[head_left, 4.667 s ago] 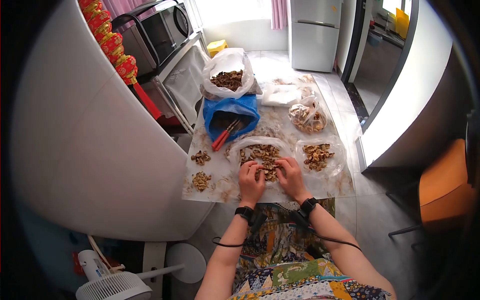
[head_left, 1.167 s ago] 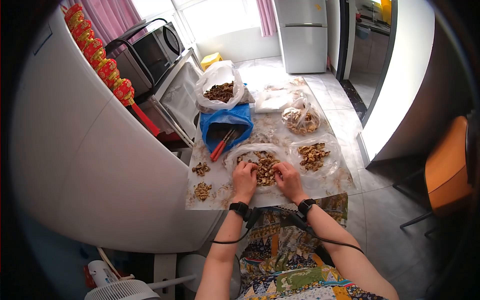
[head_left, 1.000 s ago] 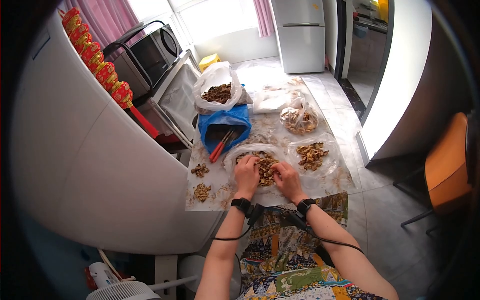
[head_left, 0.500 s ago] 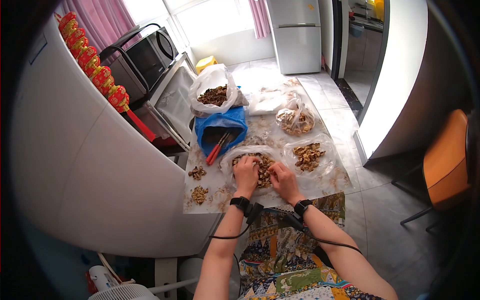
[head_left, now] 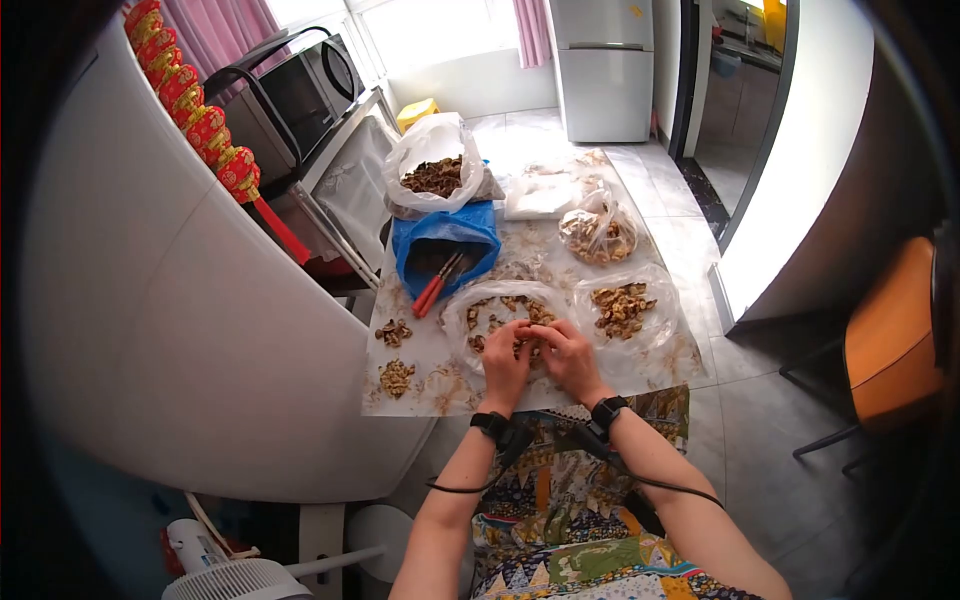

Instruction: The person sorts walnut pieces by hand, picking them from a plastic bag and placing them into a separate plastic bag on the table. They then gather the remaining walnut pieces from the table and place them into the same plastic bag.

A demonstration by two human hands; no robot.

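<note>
My left hand (head_left: 507,362) and my right hand (head_left: 567,358) meet at the fingertips, pinched around a small walnut piece that the fingers mostly cover. They are above an open clear plastic bag (head_left: 458,322) with walnut pieces (head_left: 483,318) spread inside. To the right lies another clear bag (head_left: 655,325) holding a heap of walnut kernels (head_left: 622,310). Left of my hands are two small piles on the table: darker pieces (head_left: 393,332) and paler kernels (head_left: 397,377). Red-handled pliers (head_left: 430,295) rest at the mouth of a blue bag (head_left: 480,262).
Behind the blue bag stands a white bag (head_left: 405,160) of dark shells. A knotted bag (head_left: 598,232) of nuts and folded white plastic (head_left: 540,198) are at the back right. An orange chair (head_left: 890,320) stands right; a fan (head_left: 235,580) is low at left.
My hands, apart over the nuts half a second ago, have come together at the fingertips. The left hand moved right. The whole view has shifted slightly.
</note>
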